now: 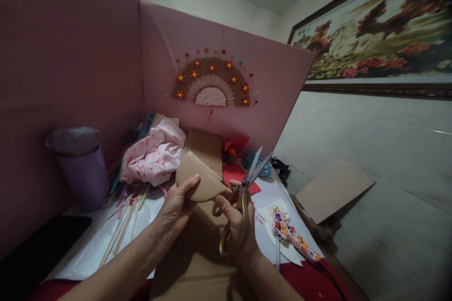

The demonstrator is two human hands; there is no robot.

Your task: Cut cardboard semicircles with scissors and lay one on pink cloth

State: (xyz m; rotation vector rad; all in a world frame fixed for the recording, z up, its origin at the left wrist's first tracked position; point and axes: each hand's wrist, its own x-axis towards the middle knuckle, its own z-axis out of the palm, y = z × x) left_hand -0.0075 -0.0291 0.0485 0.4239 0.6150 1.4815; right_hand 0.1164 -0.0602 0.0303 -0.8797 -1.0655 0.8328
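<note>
My left hand [178, 207] grips a half-round piece of brown cardboard [203, 181], thumb on its face and fingers behind. Along its upper edge a second layer shows. In my right hand [243, 230] is a pair of scissors [243, 202] with brass-coloured handles. Their blades stand slightly apart and point up and away from the cardboard. The fingertips of my right hand reach the right end of the half-round piece. Below both hands lies a larger cardboard sheet [197, 254], and another cardboard piece [206, 143] lies behind.
A cardboard fan [219, 68] with red flowers hangs on the pink panel [275, 99]. Left are a purple tumbler [84, 174], spotted pink cloth [155, 153] and thin sticks [120, 230]. Right are red paper [235, 174], blue yarn [266, 169] and a flower-patterned glue gun [293, 235] with its cord.
</note>
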